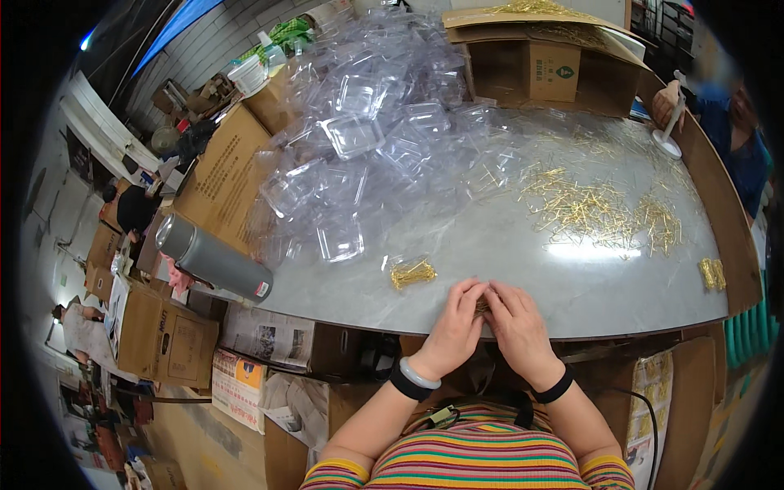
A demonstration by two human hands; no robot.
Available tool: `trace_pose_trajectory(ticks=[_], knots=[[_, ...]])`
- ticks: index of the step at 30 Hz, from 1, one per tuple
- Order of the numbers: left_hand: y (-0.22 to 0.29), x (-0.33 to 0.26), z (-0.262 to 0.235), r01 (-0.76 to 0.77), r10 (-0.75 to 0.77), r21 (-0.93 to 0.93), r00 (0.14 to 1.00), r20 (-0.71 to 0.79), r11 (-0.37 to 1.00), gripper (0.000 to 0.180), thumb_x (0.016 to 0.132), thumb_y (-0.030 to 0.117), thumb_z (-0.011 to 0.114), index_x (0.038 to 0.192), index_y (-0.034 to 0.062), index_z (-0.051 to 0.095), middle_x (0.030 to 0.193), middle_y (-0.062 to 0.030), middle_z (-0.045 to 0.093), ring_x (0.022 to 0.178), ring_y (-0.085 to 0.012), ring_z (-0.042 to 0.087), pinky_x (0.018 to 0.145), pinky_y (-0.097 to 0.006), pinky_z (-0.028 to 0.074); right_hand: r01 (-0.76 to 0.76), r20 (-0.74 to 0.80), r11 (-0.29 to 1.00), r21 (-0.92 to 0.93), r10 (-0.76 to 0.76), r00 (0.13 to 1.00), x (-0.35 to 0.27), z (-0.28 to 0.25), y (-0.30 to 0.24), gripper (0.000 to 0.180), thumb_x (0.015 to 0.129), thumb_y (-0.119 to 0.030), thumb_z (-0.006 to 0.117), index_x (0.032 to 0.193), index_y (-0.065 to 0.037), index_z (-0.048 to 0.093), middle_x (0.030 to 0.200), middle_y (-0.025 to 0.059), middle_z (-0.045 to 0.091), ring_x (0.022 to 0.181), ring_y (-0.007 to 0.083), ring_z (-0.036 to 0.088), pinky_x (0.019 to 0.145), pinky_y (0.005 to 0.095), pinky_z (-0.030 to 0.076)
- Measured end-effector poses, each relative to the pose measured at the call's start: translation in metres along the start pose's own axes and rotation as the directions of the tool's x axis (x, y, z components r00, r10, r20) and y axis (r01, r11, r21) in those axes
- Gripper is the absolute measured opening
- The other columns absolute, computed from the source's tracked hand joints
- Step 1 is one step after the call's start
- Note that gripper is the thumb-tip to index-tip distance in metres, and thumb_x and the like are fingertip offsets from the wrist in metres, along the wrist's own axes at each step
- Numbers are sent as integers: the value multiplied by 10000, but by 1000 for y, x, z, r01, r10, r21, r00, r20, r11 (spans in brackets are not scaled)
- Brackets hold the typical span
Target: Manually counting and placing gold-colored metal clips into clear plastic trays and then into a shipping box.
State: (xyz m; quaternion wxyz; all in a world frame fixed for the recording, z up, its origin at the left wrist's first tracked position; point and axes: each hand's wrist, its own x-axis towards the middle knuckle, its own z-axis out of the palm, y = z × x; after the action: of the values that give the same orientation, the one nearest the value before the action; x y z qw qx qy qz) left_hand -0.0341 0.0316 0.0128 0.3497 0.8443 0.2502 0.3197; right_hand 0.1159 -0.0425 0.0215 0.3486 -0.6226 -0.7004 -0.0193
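My left hand (451, 327) and my right hand (519, 328) meet at the table's near edge, fingertips together. Between their curled fingers shows a little of a small bundle of thin gold wire pieces (482, 306); the fingers hide most of it. Just beyond my left hand lies a neat bundle of gold wire pieces (412, 273) on the grey table (482, 245). Farther right spreads a loose heap of the same gold wire pieces (584, 208). More small bundles (712, 274) sit by the right edge.
A large pile of clear plastic boxes (355, 139) covers the table's far left. A grey thermos flask (214, 257) stands at the left edge. An open cardboard box (547, 69) stands at the back. At the far right a person's hand (665, 104) is near a white stand (667, 145).
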Motion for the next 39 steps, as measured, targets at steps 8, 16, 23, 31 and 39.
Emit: trace_pose_trajectory(ticks=[8, 16, 23, 31, 39], knots=[[7, -18, -35, 64, -37, 318, 995, -91, 946, 530, 762, 152, 820, 1229, 37, 597, 1213, -156, 550, 1130, -363, 528, 959, -433, 445, 45, 23, 997, -66, -43, 999, -2, 2, 2, 380, 810, -49, 607, 1187, -13, 627, 1161, 106, 604, 1107, 288, 565, 964, 402, 464], [-2, -4, -25, 40, 18, 405, 990, -138, 913, 260, 739, 200, 824, 901, 66, 672, 872, -75, 612, 867, -308, 557, 775, -408, 451, 8, 77, 996, -88, -2, 997, 1, -3, 1, 393, 797, -36, 595, 1189, -18, 629, 1168, 106, 602, 1111, 292, 564, 956, 395, 463], [-15, -18, -75, 325, -171, 259, 861, -479, 910, 182, 953, 158, 661, 1008, -14, 680, 827, -96, 657, 679, -155, 615, 585, -319, 489, -23, 35, 998, -56, 25, 999, -3, 0, 3, 403, 796, -1, 586, 1196, -12, 625, 1182, 116, 598, 1133, 311, 557, 975, 404, 468], [-65, -2, -102, 566, -500, 160, 806, -318, 809, 248, 965, 217, 643, 1026, -22, 667, 774, -37, 634, 646, -87, 584, 491, -228, 446, -52, -7, 996, -76, 51, 999, -2, 0, -3, 358, 858, -39, 628, 1214, -13, 605, 1217, 98, 581, 1155, 311, 531, 992, 407, 450], [-27, -36, -106, 466, -673, -632, 729, -122, 619, 149, 1002, 144, 595, 951, 5, 611, 887, -77, 656, 784, -158, 663, 658, -297, 583, -38, 12, 991, -132, 40, 999, -4, 2, 3, 407, 790, -9, 600, 1197, -28, 614, 1200, 87, 582, 1131, 305, 534, 989, 402, 446]])
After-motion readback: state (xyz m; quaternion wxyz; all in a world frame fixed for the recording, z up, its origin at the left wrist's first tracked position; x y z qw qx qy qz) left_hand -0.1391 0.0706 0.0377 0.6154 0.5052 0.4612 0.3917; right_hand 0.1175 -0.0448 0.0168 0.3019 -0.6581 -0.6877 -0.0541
